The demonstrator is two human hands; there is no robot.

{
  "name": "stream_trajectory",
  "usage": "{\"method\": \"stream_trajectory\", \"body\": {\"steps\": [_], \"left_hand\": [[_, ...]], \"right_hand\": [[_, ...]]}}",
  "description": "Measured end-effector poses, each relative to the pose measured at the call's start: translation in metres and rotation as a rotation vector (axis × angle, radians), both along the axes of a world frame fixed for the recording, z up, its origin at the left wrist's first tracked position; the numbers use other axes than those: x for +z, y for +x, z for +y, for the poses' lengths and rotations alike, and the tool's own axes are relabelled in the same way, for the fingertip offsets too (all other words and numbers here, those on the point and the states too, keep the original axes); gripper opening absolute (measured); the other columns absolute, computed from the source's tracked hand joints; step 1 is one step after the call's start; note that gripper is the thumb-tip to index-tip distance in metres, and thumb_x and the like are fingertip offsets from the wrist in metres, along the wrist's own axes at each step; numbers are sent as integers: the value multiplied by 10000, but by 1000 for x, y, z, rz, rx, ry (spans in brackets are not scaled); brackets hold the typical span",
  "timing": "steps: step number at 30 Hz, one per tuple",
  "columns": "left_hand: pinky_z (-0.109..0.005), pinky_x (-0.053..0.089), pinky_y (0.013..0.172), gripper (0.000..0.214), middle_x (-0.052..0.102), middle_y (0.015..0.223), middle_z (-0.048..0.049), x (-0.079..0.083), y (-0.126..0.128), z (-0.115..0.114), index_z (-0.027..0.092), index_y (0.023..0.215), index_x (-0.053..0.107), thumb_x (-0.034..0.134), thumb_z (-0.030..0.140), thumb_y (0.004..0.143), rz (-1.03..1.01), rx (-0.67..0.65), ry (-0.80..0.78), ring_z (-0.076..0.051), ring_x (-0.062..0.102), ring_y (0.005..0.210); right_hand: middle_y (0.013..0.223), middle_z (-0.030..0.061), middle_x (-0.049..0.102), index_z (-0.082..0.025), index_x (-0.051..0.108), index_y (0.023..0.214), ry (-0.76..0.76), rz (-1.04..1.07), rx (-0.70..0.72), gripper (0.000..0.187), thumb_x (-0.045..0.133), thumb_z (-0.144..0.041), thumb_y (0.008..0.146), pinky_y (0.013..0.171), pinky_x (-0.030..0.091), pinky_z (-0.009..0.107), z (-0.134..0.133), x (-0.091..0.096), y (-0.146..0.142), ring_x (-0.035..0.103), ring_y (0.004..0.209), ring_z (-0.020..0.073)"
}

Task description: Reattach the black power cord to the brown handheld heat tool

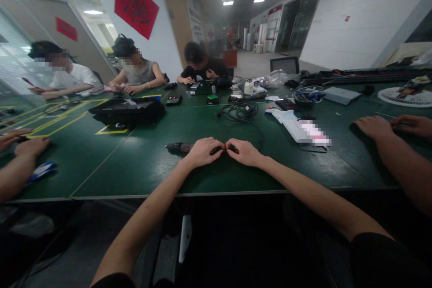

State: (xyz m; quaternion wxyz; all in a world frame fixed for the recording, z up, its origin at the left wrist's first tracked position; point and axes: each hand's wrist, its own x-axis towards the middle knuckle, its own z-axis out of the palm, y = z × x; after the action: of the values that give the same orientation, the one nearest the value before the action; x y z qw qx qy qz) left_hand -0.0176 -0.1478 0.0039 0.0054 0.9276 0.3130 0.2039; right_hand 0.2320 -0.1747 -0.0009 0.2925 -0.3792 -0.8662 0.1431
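Note:
A dark, barrel-shaped tool with a tapered nose, which looks like an electric screwdriver point(182, 147), lies on the green table with its tip to the left. My left hand point(203, 152) is closed around its rear part, thumb and fingers curled toward the middle. Meeting it fingertip to fingertip, my right hand point(246, 152) pinches something dark at the tool's tail end, apparently its cord. The black cord point(262, 131) runs up behind my right hand to a loose coil. My fingers hide the exact joint between tool and cord.
A black open case point(128, 111) stands at the left. White and pink packets point(297, 128) lie right of my hands. Behind are a wire bowl point(308, 95) and small devices. Co-workers' hands rest at the left point(32, 146) and right point(374, 127); several people sit opposite.

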Motion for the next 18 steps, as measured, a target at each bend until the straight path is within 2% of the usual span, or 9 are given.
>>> {"method": "stream_trajectory", "body": {"steps": [14,18], "left_hand": [[-360,507,884,272,736,1024,-28,1,0,0,279,1127,690,567,493,1013,-1,10,-6,-214,675,963],[-356,507,900,241,738,1066,-23,1,0,0,290,1150,689,566,445,1012,1,2,-9,-209,676,988]], "right_hand": [[1023,29,697,-230,645,1088,9,9,4,113,618,-237,979,737,418,277,0,-1,0,600,773,165],[1018,29,694,-228,646,1085,9,11,5,111,617,-236,978,734,416,277,0,-1,0,598,774,165]]}}
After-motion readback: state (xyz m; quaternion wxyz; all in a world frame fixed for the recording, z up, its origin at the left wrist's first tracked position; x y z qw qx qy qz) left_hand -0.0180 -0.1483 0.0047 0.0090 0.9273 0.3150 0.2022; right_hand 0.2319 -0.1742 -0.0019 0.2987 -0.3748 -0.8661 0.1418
